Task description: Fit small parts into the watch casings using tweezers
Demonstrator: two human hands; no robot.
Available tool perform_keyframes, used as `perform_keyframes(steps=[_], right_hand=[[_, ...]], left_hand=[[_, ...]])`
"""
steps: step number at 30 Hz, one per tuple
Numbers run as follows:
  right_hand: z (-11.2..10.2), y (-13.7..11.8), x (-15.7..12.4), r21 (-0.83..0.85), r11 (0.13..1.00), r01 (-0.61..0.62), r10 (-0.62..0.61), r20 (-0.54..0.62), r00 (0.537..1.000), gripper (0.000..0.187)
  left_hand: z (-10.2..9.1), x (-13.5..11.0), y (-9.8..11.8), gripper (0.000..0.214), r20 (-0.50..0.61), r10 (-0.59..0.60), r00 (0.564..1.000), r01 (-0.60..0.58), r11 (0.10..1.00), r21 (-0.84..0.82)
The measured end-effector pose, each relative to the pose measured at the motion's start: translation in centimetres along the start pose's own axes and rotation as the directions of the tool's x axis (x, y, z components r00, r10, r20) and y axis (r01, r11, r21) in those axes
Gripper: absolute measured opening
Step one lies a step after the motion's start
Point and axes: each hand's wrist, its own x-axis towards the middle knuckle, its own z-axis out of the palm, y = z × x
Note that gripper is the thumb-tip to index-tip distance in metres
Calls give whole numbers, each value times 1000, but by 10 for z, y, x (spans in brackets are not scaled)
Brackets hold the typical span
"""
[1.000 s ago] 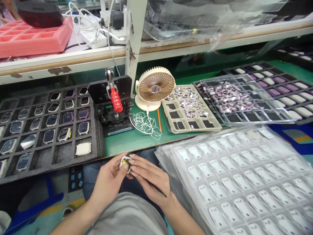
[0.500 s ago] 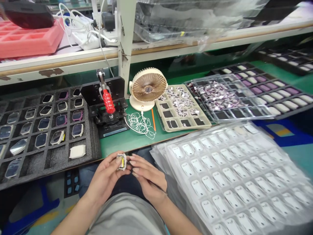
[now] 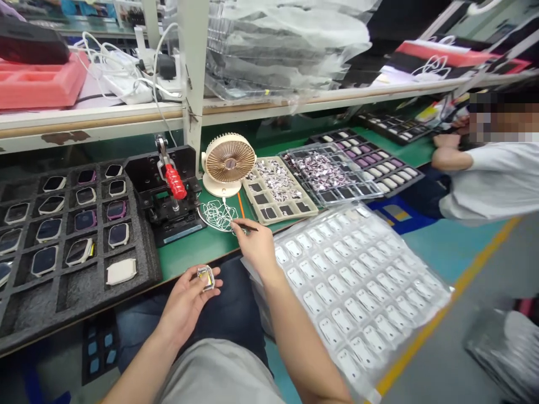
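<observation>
My left hand (image 3: pixel 187 306) holds a small watch case (image 3: pixel 206 278), its open inside turned up and showing a yellow strip. The case is pinched between thumb and fingers above my lap. My right hand (image 3: pixel 259 244) is closed round a thin dark tweezer-like tool (image 3: pixel 251 228), most of it hidden by the fingers. That hand is over the bench's front edge, close to the tangled white cable (image 3: pixel 219 215) and the orange stick (image 3: pixel 241 205). Watches (image 3: pixel 48 230) lie in the black foam tray (image 3: pixel 80 282) on the left, with a pale watch case (image 3: pixel 121 271) in its near corner.
A press with a red handle (image 3: pixel 175 180) and a fan (image 3: pixel 229 164) stand at the back. Beyond them are a beige parts tray (image 3: pixel 311 210) and a clear tray (image 3: pixel 362 193). A sheet of white pieces (image 3: pixel 349 275) lies right. A co-worker's arm (image 3: pixel 452 154) is far right.
My right hand has moved away from the watch case, up and forward toward the bench, with the dark tool. My left hand still holds the case. The view has swung right.
</observation>
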Motion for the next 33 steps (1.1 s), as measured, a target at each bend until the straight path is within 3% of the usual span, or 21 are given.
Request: perform_keyframes(steps=[5,7,10,13,17,23,28,33], right_hand=[[-43,-12,-35,-4,1000,-4,4,-56,998,43],[-71,-13,-37,-150,988,-26,20,-36,999,52],[-114,0,-10,-495,864,-96,113,4,994,47],[-141,26,43,-652,743,-154,220,20,975,27],[-142,55,100,-782,601,-166,382,99,919,25],[-125,68,132,-863,494,-108,496,177,850,35],[-129,69,146,-840,541,-24,463,274,843,35],[-147,66,142,-745,667,26,279,282,918,30]], left_hand=[[-3,0,-3,47,15,-16,1000,15,999,52],[-2,0,-5,47,22,-13,1000,11,996,85],[1,-1,-8,52,-4,-4,1000,4,992,126],[4,-4,-14,61,-14,20,1000,-17,985,170],[1,-7,-21,68,-36,101,994,-89,964,250],[-3,-5,-30,54,-58,217,974,-178,904,388],[0,-1,-29,50,-28,237,971,-193,851,489],[1,0,-23,39,7,397,918,-320,730,604]])
